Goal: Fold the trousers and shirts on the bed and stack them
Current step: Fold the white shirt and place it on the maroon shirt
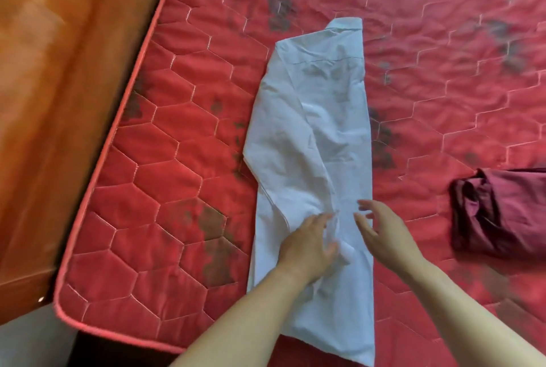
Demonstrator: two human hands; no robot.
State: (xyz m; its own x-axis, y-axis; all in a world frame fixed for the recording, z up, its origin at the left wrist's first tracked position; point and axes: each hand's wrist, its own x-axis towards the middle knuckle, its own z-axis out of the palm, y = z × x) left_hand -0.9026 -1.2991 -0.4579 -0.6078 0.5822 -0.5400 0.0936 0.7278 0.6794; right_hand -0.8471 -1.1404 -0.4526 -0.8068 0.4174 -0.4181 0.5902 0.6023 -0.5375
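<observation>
White shirt [313, 130], folded into a strip, runs away from the person, collar farthest; left hand [310, 245] rests on its near part, right hand [384, 233] hovers alongside, both grips open.

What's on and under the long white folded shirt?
On the white shirt: left hand touches it, right hand above its edge. Under: red quilted mattress shows around it; the part beneath is hidden.

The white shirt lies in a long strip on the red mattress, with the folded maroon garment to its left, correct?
No. The head view shows the folded maroon garment to the right of the white shirt, which does lie in a long strip on the red mattress.
</observation>
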